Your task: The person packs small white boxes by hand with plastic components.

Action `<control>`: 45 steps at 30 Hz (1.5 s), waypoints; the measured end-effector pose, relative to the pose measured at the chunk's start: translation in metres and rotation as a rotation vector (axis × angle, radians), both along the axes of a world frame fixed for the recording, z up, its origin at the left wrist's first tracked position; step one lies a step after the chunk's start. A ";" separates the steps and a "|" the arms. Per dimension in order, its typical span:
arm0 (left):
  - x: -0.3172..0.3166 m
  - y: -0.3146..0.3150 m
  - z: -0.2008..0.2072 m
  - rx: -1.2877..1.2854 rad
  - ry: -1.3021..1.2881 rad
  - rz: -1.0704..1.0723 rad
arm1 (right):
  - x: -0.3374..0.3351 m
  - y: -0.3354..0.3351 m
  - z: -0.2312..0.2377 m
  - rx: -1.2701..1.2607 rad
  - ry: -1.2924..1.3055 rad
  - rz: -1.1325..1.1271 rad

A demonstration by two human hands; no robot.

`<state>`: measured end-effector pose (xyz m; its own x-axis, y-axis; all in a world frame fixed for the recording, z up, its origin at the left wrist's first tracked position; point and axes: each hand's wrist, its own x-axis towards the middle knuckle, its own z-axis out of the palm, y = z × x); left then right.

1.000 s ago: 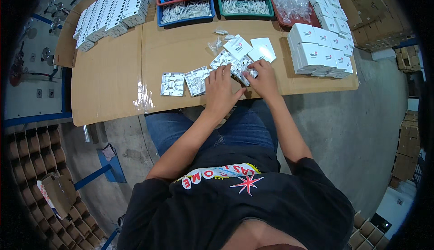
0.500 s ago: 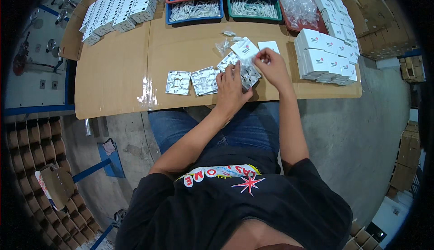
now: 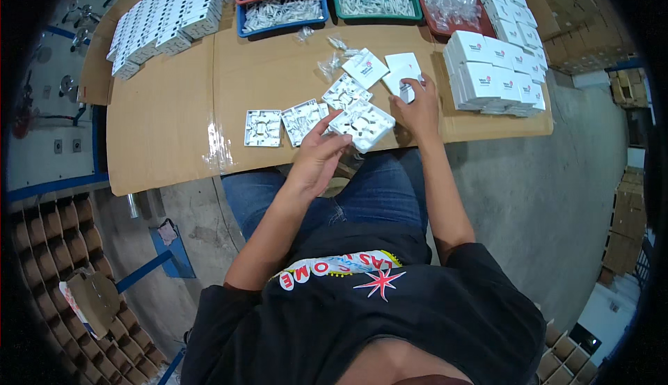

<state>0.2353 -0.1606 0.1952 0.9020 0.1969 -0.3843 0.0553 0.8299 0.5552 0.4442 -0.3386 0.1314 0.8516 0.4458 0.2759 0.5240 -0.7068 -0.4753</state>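
My left hand [image 3: 316,162] grips the near left edge of an open white plastic box base [image 3: 362,124], tilted, its moulded inside facing up. The fingers of my right hand [image 3: 420,110] are closed on a white square cover [image 3: 403,84] just beyond that base, overlapping another white cover [image 3: 401,61]. One more printed cover [image 3: 365,69] lies to the left of them. Further open bases lie on the cardboard: one at the left [image 3: 263,128], a tilted one [image 3: 301,121] beside it, and one [image 3: 346,92] behind my left hand.
Small clear plastic bags [image 3: 330,67] lie behind the covers. Along the back stand a red tray of blue parts [image 3: 278,1], blue [image 3: 284,31] and green trays [image 3: 379,17] of white plugs, and a red tray of clear bags [image 3: 445,31]. White boxes are stacked right [image 3: 480,82] and left [image 3: 170,19].
My left hand has lifted and tilted a box base off the cardboard. The clear bag over it is gone from there. My right hand has moved onto a white cover.
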 end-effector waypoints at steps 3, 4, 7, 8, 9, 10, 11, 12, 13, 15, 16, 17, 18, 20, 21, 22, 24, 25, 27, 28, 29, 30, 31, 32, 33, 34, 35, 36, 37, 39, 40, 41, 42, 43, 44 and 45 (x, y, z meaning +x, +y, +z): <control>-0.009 0.004 0.001 -0.118 -0.042 -0.045 | 0.002 0.000 0.001 -0.011 -0.041 -0.029; -0.009 0.007 -0.005 -0.169 -0.043 -0.057 | 0.004 -0.002 0.005 0.010 0.028 -0.042; 0.007 -0.020 -0.023 -0.026 0.039 -0.046 | -0.004 0.006 0.003 0.162 -0.045 -0.076; 0.012 -0.038 -0.025 0.143 0.143 -0.028 | -0.012 0.012 0.000 0.299 -0.182 -0.096; 0.013 -0.058 -0.045 0.638 -0.005 -0.015 | -0.019 0.022 0.000 0.298 -0.173 -0.078; 0.014 -0.072 -0.046 1.125 -0.166 -0.022 | -0.024 0.025 0.000 0.360 -0.190 -0.133; 0.011 -0.074 -0.049 1.527 -0.219 -0.190 | -0.028 0.025 0.000 0.422 -0.207 -0.189; 0.013 -0.072 -0.054 1.519 -0.216 -0.193 | -0.024 0.026 0.002 0.415 -0.203 -0.189; 0.017 -0.071 -0.054 1.580 -0.219 -0.197 | -0.015 0.024 0.004 0.478 -0.195 -0.211; 0.011 -0.077 -0.053 1.605 -0.206 -0.224 | -0.018 0.014 -0.003 0.612 -0.075 -0.257; 0.011 -0.077 -0.051 1.610 -0.212 -0.226 | -0.020 0.012 -0.004 0.617 -0.079 -0.262; 0.013 -0.077 -0.048 1.641 -0.129 -0.185 | -0.024 0.008 -0.006 0.734 0.065 -0.176; 0.015 -0.075 -0.046 1.670 -0.045 -0.143 | -0.025 0.006 -0.007 0.848 0.209 -0.086; 0.017 -0.068 -0.042 1.662 -0.036 -0.202 | -0.029 0.004 0.000 0.920 0.262 -0.037; 0.017 -0.064 -0.041 1.656 -0.029 -0.251 | -0.029 0.002 0.004 1.039 0.390 -0.031; 0.016 -0.062 -0.040 1.656 -0.029 -0.252 | -0.028 0.003 0.010 1.159 0.517 -0.018; 0.015 -0.059 -0.040 1.986 -0.049 -0.216 | -0.026 -0.005 0.007 1.212 0.587 -0.009; 0.014 -0.057 -0.040 1.989 -0.044 -0.213 | -0.030 -0.006 0.015 1.300 0.744 0.018; 0.012 -0.054 -0.040 1.956 -0.069 -0.312 | -0.035 -0.005 0.026 1.382 0.985 0.081; 0.013 -0.054 -0.040 1.960 -0.069 -0.310 | -0.035 -0.007 0.029 1.384 0.985 0.085; 0.014 -0.054 -0.039 1.936 -0.048 -0.194 | -0.035 -0.011 0.032 1.439 1.129 0.190; 0.015 -0.053 -0.039 1.908 -0.028 -0.079 | -0.036 -0.013 0.035 1.488 1.274 0.300; 0.017 -0.051 -0.040 1.911 -0.033 -0.081 | -0.039 -0.012 0.044 1.466 1.288 0.297; 0.017 -0.046 -0.039 1.338 -0.023 -0.040 | -0.042 -0.010 0.051 1.471 1.292 0.301; 0.019 -0.041 -0.040 0.765 -0.012 0.002 | -0.044 -0.007 0.056 1.472 1.334 0.338; 0.022 -0.036 -0.041 0.462 -0.068 0.135 | -0.048 -0.002 0.063 1.470 1.382 0.377; 0.022 -0.030 -0.024 0.181 -0.130 0.132 | -0.052 -0.001 0.072 1.473 1.384 0.373; 0.021 -0.024 -0.006 -0.102 -0.189 0.129 | -0.056 0.003 0.083 1.392 1.354 0.326; 0.021 -0.019 0.005 -0.097 -0.188 0.135 | -0.061 0.009 0.093 1.309 1.326 0.290; 0.017 -0.012 0.020 -0.133 -0.241 0.176 | -0.069 0.020 0.108 1.156 1.270 0.325; 0.018 -0.011 0.027 -0.132 -0.241 0.184 | -0.073 0.025 0.111 1.006 1.196 0.350; 0.019 -0.010 0.033 -0.040 -0.191 0.227 | -0.080 0.032 0.111 0.975 1.144 0.269; 0.019 -0.009 0.036 0.051 -0.141 0.270 | -0.086 0.038 0.110 0.971 1.147 0.275; 0.018 -0.006 0.035 0.058 -0.156 0.290 | -0.091 0.043 0.109 0.988 1.099 0.254; 0.017 -0.004 0.035 0.059 -0.158 0.298 | -0.094 0.047 0.109 1.005 1.050 0.233; 0.016 -0.002 0.036 0.073 -0.163 0.320 | -0.095 0.048 0.112 1.027 1.135 0.274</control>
<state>0.2510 -0.1629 0.2308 0.8384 0.5009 -0.2148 -0.2953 0.7488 0.5934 0.3495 -0.2903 0.2437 0.7450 0.6475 -0.1606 -0.3791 0.2128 -0.9006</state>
